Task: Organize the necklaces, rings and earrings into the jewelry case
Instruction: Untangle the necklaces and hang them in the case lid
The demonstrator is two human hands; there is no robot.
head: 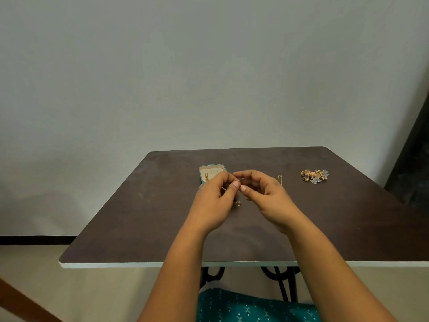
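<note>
Above the bench (139, 205), just before the jewelry case (212, 172), both hands' fingers (236, 184) pinch a thin necklace (237, 202), probably light, limp and tangle-prone, best taken near its clasp.

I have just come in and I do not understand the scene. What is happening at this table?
A person sits at a dark table and sorts jewelry. Both hands, the left hand and the right hand, are raised together over the table and pinch a thin necklace, with a small part hanging below the fingers. Behind them lies an open teal jewelry case with some gold pieces already inside. To the right lie another chain and a pile of jewelry, not yet sorted.
</note>
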